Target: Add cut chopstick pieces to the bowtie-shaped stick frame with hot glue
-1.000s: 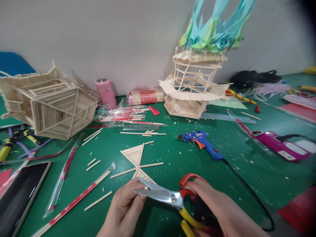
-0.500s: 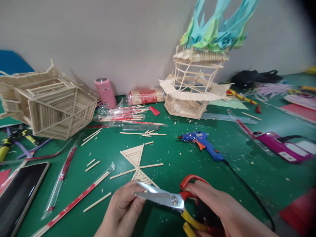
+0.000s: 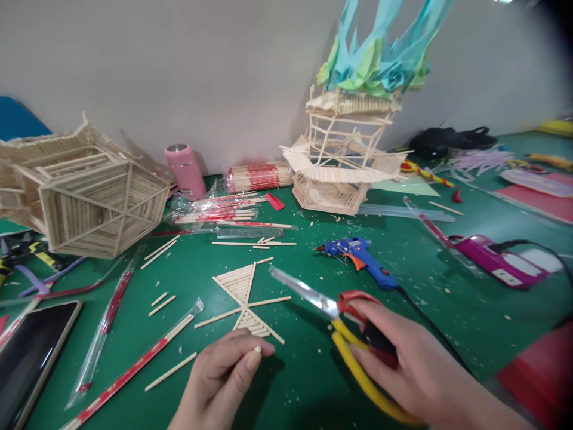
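My right hand (image 3: 416,370) grips scissors (image 3: 322,304) with red and yellow handles, the blades shut and pointing up-left above the green table (image 3: 313,382). My left hand (image 3: 224,376) pinches a tiny pale stick piece (image 3: 256,350) between thumb and forefinger. Just beyond both hands lies a flat fan-shaped panel of glued sticks (image 3: 244,295). A blue glue gun (image 3: 362,260) rests behind the scissors, its black cord running under my right hand.
A hexagonal stick frame (image 3: 94,197) stands at left, a stick tower (image 3: 344,155) topped with green-blue paper at the back. A pink bottle (image 3: 183,172), wrapped chopstick packs (image 3: 257,177), loose sticks, a tablet (image 3: 31,352), pliers (image 3: 27,254) and a magenta glue gun (image 3: 496,263) lie around.
The scissors left my left hand's fingers, closed and swung up to the right. My left hand now holds only a tiny cut piece. The view shifted slightly right.
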{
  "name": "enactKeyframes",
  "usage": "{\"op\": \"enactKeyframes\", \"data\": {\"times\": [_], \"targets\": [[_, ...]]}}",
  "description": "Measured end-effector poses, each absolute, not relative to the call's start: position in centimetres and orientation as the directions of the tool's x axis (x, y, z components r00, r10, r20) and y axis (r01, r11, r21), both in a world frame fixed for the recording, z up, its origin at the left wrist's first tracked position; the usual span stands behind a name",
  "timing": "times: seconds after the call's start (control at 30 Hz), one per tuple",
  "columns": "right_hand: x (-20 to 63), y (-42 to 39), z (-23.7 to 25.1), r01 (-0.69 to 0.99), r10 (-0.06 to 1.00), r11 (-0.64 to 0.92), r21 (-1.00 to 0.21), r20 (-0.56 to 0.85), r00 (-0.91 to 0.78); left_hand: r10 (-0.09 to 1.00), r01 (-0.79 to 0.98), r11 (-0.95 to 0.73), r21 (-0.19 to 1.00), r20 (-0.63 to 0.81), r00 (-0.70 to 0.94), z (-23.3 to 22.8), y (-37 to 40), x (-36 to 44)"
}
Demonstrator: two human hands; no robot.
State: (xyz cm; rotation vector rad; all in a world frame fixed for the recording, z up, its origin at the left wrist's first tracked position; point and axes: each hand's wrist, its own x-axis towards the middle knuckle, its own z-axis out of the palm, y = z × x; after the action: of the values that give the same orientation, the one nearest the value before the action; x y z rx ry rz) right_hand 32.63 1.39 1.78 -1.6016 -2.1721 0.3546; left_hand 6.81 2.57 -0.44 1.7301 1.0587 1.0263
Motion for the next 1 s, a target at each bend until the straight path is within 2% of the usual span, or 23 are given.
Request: {"op": "enactKeyframes", "data": {"times": [0.1,0.2,0.27,0.37,0.47,0.53,0.6,0.67,0.7,0.77,0.87,0.93,1.0], "targets": [[34.0,2.9,0.2,0.967,0.974,0.179,-0.180,0.171,-0.149,0.929,0.251,-0.289,0.924,0.207,0.306,-0.7,2.7,7.0],[34.9,4.1,-0.9,0.992,0.979,0.123,-0.040,0.169,-0.115,0.912,0.330,-0.358,0.874,0.250,0.326,-0.8,2.8,7.2],[35.1,4.6,-1.2,0.993,0.981,0.120,0.008,0.154,-0.120,0.898,0.442,-0.424,0.791,0.301,0.322,-0.5,2.8,7.2],[35.4,5.0,-0.9,0.988,0.983,0.141,0.057,0.114,-0.147,0.851,0.618,-0.518,0.591,0.424,0.309,0.2,2.7,6.4],[35.6,5.2,0.0,0.985,0.983,0.140,0.102,0.103,-0.150,0.772,0.707,-0.610,0.357,0.466,0.431,0.8,2.4,4.8],[35.0,5.0,0.9,0.985,0.971,0.129,0.111,0.189,-0.148,0.739,0.741,-0.640,0.204,0.430,0.519,0.8,2.0,3.6],[33.6,4.5,1.6,0.987,0.926,0.161,0.018,0.344,-0.157,0.716,0.738,-0.663,0.123,0.392,0.578,0.5,1.5,3.0],[31.1,3.4,2.0,0.928,0.872,0.318,-0.197,0.444,-0.205,0.707,0.706,-0.691,0.156,0.349,0.615,0.0,1.0,3.0],[29.7,2.8,2.0,0.859,0.820,0.446,-0.251,0.499,-0.280,0.722,0.696,-0.686,0.213,0.321,0.613,-0.2,0.7,3.2],[26.9,1.6,1.7,0.653,0.769,0.637,-0.409,0.402,-0.498,0.759,0.672,-0.650,0.354,0.267,0.593,-0.5,0.3,3.8],[24.1,0.5,0.6,0.553,0.760,0.632,-0.544,0.297,-0.578,0.811,0.650,-0.549,0.526,0.147,0.566,-0.8,0.0,4.7],[23.4,0.4,-0.1,0.553,0.767,0.613,-0.565,0.254,-0.590,0.815,0.633,-0.510,0.583,0.092,0.572,-0.8,0.0,5.0],[23.3,0.7,-0.6,0.559,0.760,0.619,-0.551,0.243,-0.602,0.805,0.610,-0.520,0.599,0.105,0.583,-0.9,0.2,5.0]]}}
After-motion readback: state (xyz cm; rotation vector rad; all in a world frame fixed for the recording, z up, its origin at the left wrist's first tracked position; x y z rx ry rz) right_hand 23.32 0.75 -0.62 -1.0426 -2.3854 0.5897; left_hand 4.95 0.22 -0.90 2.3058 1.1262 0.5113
